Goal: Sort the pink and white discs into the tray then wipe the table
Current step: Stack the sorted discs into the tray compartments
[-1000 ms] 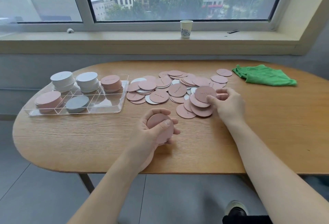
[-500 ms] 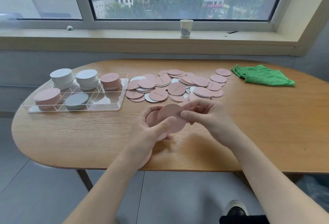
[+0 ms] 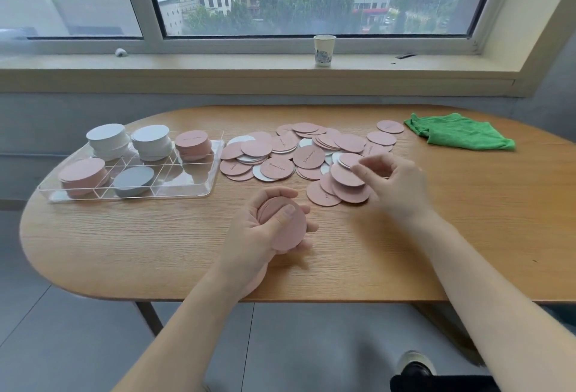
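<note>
right hand (image 3: 394, 183) just dropped its pink disc onto the stack gripped in the left hand (image 3: 265, 229) and is back pinching another from the pile (image 3: 311, 154) mid-bench, tray (image 3: 199, 193) still far-left, so sorting's far from done

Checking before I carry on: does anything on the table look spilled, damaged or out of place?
Nothing stands out. The unsorted discs lie loose and overlapping beside the clear tray, as expected mid-sort. The tray's stacks lean slightly. The green cloth lies crumpled at the far right.

Two bare forearms with no sleeves, left hand (image 3: 265, 229) and right hand (image 3: 396, 183) ungloved, without rings
</note>
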